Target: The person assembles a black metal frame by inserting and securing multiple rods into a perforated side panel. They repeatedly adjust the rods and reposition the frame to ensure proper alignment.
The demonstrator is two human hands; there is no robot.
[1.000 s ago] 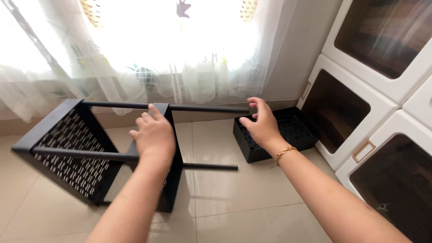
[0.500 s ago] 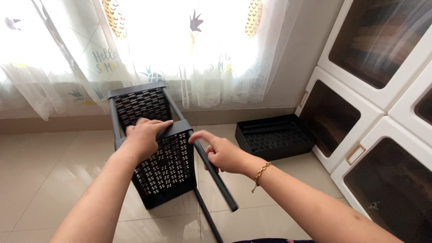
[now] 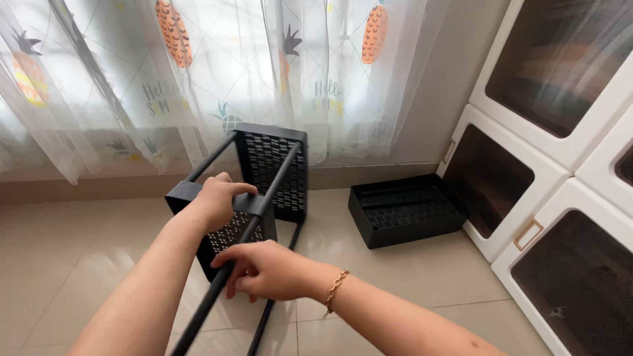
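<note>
Half a second ago the black rack frame (image 3: 264, 191) stood nearly end-on with one perforated basket facing the camera; now it is tipped further away, its poles running from 6 o'clock up towards the far basket (image 3: 275, 168) at 12 o'clock by the sheer curtain (image 3: 198, 72). The left hand (image 3: 217, 201) has kept its place, curled over the rim of the near basket (image 3: 231, 231), while the right hand (image 3: 267, 270) has slid down and is closed around a pole (image 3: 217, 290). So the rack is being turned, both hands gripping. Both baskets look empty. A loose black tray (image 3: 403, 209) lies on the floor (image 3: 409, 277) at 3 o'clock, also empty, beside the white cabinets (image 3: 527, 158).
</note>
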